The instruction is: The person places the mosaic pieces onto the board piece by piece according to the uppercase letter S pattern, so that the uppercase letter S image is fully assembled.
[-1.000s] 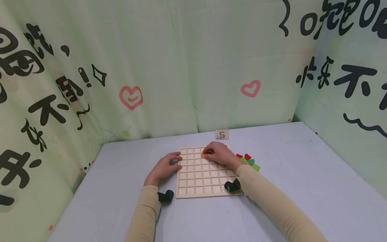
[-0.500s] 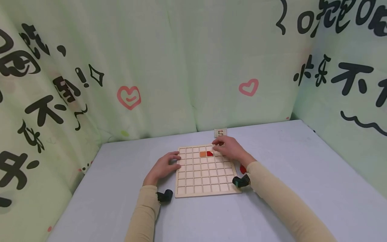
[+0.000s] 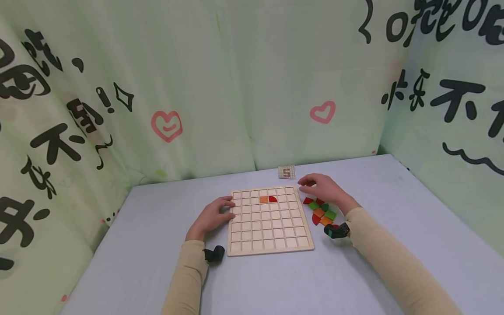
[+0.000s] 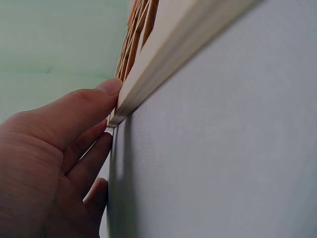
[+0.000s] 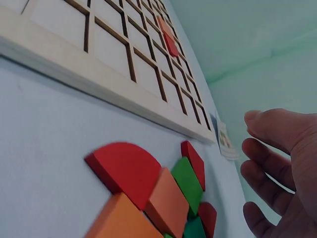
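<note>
A wooden grid board (image 3: 271, 251) lies on the table. In its second row from the back sit an orange square block (image 3: 264, 199) and, right beside it, a red quarter-circle block (image 3: 272, 199). My left hand (image 3: 211, 220) rests at the board's left edge, thumb and fingertips touching the frame, as the left wrist view shows. Off the board's back right corner hovers my right hand (image 3: 323, 189), fingers loosely bent and holding nothing. Below it lies a cluster of red, green and orange blocks; a red quarter-circle block (image 5: 125, 171) and a green block (image 5: 188, 183) show in the right wrist view.
A small printed card (image 3: 286, 172) lies behind the board near the table's back edge. The white table (image 3: 157, 262) extends widely around the board. A pale green curtain (image 3: 204, 87) with black lettering closes off the back and both sides.
My right hand has let go of blocks in the second row and moved right, off the board toward the loose blocks. The red quarter-circle and the loose pile are now uncovered. My left hand stays.
</note>
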A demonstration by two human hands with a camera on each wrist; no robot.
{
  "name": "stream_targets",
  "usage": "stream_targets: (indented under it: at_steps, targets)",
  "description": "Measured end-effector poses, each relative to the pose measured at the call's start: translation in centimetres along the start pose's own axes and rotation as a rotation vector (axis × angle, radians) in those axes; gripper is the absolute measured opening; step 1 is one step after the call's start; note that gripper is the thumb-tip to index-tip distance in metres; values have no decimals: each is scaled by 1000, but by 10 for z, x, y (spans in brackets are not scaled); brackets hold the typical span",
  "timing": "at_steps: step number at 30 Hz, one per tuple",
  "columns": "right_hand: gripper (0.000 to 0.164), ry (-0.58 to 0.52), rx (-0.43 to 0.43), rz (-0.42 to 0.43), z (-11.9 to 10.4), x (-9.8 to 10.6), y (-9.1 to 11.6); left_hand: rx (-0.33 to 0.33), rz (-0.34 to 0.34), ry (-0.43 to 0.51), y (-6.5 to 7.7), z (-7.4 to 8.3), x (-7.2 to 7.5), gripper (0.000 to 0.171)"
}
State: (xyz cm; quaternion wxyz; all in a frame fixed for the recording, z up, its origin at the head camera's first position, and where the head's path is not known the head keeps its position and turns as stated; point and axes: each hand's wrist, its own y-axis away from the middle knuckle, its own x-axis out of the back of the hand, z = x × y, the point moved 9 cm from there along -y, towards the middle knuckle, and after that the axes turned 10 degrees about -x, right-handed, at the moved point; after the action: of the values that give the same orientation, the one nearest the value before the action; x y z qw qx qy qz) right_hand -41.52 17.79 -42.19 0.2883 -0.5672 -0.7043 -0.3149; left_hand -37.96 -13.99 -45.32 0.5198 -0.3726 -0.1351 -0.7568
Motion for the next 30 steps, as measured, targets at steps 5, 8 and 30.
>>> stream_targets:
  at_steps: [5, 8, 30]
  targets:
    - [38, 14, -25, 5, 18, 16, 3, 0, -1, -16, -2, 0, 1, 30]
    - [38, 27, -50, -22, 31, 21, 6, 4, -7, -9, -3, 1, 1, 31]
    - [33, 110, 35, -153, 47, 9, 10, 16, -1, -5, 0, -2, -2, 31]
